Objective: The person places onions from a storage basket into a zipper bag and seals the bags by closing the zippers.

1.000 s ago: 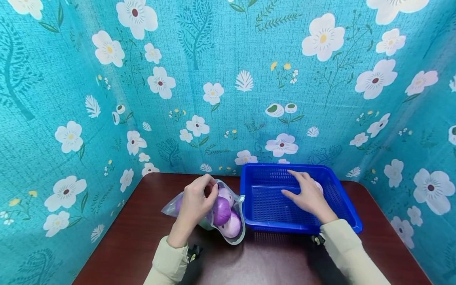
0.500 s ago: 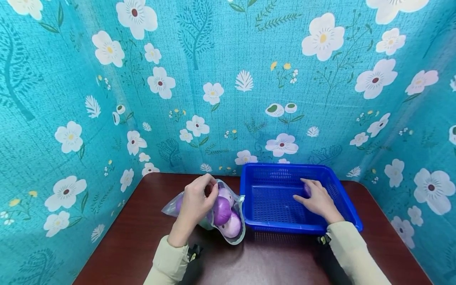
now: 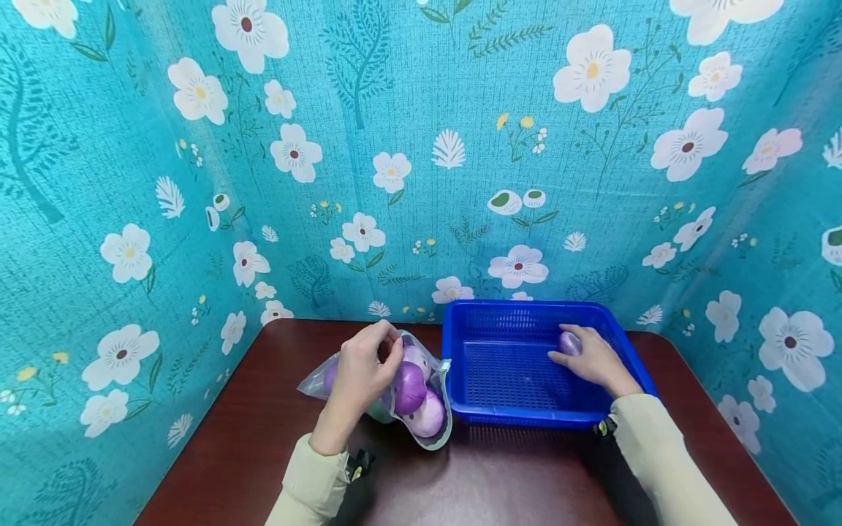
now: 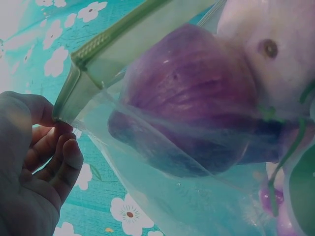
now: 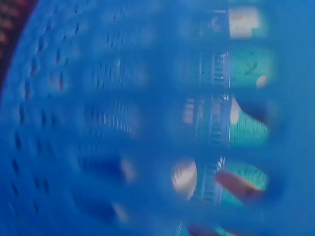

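Meanwhile, left hand (image 3: 360, 374) pinches the bag (image 3: 421, 398); right hand (image 3: 592, 358) grips an onion (image 3: 569, 342).

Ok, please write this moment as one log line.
left hand: holds bag rim | right hand: on onion in basket

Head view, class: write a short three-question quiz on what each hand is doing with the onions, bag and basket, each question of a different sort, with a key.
1. True or false: the left hand pinches the rim of the clear bag.
2. The purple onion by the right hand is: A) on the table, B) inside the blue basket, C) in the bag.
3. Fill in: the basket stands on the bag's ____ side, as the person sees it.

Key: 1 true; 2 B; 3 right.
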Demonstrator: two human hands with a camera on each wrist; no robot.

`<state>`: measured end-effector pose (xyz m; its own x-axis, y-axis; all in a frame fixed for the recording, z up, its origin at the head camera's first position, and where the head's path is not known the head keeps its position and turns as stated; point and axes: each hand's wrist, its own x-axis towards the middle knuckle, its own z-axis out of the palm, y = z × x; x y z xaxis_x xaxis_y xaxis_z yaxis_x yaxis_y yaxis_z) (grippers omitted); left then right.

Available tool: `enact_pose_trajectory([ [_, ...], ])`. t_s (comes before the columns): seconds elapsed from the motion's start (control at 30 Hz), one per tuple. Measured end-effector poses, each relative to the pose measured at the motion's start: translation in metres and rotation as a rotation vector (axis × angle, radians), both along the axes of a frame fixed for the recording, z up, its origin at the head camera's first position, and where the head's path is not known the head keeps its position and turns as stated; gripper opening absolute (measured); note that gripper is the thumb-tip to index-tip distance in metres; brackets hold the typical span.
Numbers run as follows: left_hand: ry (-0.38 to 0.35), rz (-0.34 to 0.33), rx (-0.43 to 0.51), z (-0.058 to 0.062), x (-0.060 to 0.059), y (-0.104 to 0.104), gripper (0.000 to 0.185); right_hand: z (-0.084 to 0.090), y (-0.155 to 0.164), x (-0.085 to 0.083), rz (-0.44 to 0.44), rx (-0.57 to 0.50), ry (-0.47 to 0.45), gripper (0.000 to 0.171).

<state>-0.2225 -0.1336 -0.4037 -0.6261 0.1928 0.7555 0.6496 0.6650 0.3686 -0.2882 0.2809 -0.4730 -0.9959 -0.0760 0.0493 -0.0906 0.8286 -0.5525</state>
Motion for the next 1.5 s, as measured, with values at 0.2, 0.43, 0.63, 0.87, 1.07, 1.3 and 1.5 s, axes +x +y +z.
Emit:
enact_pose_trajectory([
  [0.2,0.001,-0.005,0.007,-0.001,0.001,-0.001,0.014,0.009,0.012,-0.014,0.005,-0.065,-0.045,0.083],
  [0.43,-0.001,0.000,0.006,0.000,0.001,-0.003,0.014,0.011,0.012,-0.014,-0.001,-0.056,-0.053,0.082],
  [0.63,-0.005,-0.002,0.004,0.000,0.002,-0.004,0.013,0.010,0.011,0.001,-0.003,0.032,-0.005,0.078],
  [0.87,0.009,-0.007,0.004,0.000,0.002,-0.002,0.015,0.029,0.011,0.009,0.038,0.055,0.054,0.074],
  [1.07,0.017,-0.003,0.001,-0.002,0.002,-0.002,0.013,0.050,0.013,-0.009,0.026,-0.031,-0.028,0.079],
  [1.3,0.010,0.003,0.001,-0.001,0.002,-0.003,0.013,0.050,0.013,-0.038,-0.022,-0.135,-0.134,0.082],
  [1.5,-0.003,0.007,0.001,0.000,0.003,-0.004,0.011,0.030,0.015,-0.058,-0.038,-0.098,-0.201,0.082],
])
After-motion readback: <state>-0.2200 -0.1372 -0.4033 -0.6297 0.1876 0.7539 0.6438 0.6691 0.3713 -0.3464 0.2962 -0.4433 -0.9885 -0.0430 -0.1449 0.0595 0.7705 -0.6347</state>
